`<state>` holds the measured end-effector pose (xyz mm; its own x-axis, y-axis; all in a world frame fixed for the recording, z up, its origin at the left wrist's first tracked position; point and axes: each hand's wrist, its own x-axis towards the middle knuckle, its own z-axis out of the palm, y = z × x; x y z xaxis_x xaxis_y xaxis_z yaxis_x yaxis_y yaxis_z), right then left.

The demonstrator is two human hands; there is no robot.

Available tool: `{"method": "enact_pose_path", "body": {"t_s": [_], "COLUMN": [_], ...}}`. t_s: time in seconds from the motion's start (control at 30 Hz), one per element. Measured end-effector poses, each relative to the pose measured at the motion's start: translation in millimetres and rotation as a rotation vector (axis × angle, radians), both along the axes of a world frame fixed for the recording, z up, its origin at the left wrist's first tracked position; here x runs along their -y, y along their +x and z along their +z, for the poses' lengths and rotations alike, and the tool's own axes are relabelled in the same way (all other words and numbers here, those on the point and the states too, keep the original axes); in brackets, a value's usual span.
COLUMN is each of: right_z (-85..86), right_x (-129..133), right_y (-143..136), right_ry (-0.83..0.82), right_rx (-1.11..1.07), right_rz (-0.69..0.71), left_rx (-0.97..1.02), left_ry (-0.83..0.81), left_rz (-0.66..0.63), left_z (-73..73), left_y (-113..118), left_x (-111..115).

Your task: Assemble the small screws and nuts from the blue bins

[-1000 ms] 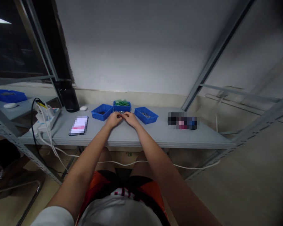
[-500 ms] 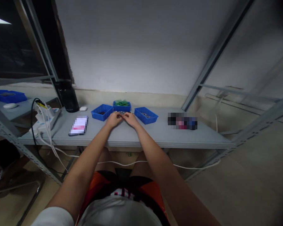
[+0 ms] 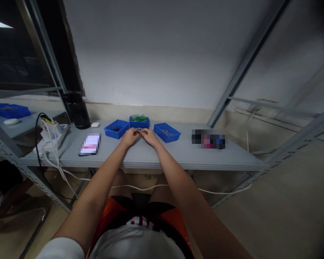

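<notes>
My left hand (image 3: 130,136) and my right hand (image 3: 148,136) meet over the grey table, fingertips pinched close together. Whatever lies between the fingers is too small to make out. Just beyond the fingertips is a heap of small shiny metal pieces (image 3: 136,128), partly covered by my hands. Left of my left hand sits a blue bin (image 3: 112,133) with dark small parts in it. Behind the heap, another blue bin (image 3: 139,124) holds green pieces (image 3: 139,118). To the right of my right hand, a third blue bin (image 3: 170,138) contains small silvery parts (image 3: 166,132).
A phone (image 3: 90,144), a white earbud case (image 3: 95,125) and a black bottle (image 3: 79,111) are on the left. A power strip (image 3: 52,138) with white cables stands at the left edge. A blurred-out dark object (image 3: 208,139) lies at right. Metal uprights frame the table.
Both hands stay in almost the same place, fingertips together. Only slight finger movement shows; the bins have not moved.
</notes>
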<state>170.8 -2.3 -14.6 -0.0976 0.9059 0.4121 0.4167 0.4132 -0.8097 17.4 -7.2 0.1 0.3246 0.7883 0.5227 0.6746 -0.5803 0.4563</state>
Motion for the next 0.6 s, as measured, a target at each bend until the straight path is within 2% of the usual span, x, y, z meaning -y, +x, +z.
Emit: {"method": "enact_pose_path", "body": {"t_s": [0.17, 0.37, 0.6], "right_z": [-1.3, -4.6, -5.5], "right_x": [0.4, -1.1, -5.1], "right_y": [-1.4, -0.7, 0.0], "right_ry": [0.049, 0.086, 0.102], "right_rx": [-0.056, -0.009, -0.028], "right_rz": [0.034, 0.065, 0.006], "left_rx": [-0.024, -0.046, -0.018], "left_ry": [-0.022, -0.021, -0.044], "left_rz": [0.028, 0.001, -0.037], "left_z": [0.2, -2.4, -3.0], "left_y": [0.5, 0.5, 1.0], "left_x": [1.3, -0.3, -1.8]}}
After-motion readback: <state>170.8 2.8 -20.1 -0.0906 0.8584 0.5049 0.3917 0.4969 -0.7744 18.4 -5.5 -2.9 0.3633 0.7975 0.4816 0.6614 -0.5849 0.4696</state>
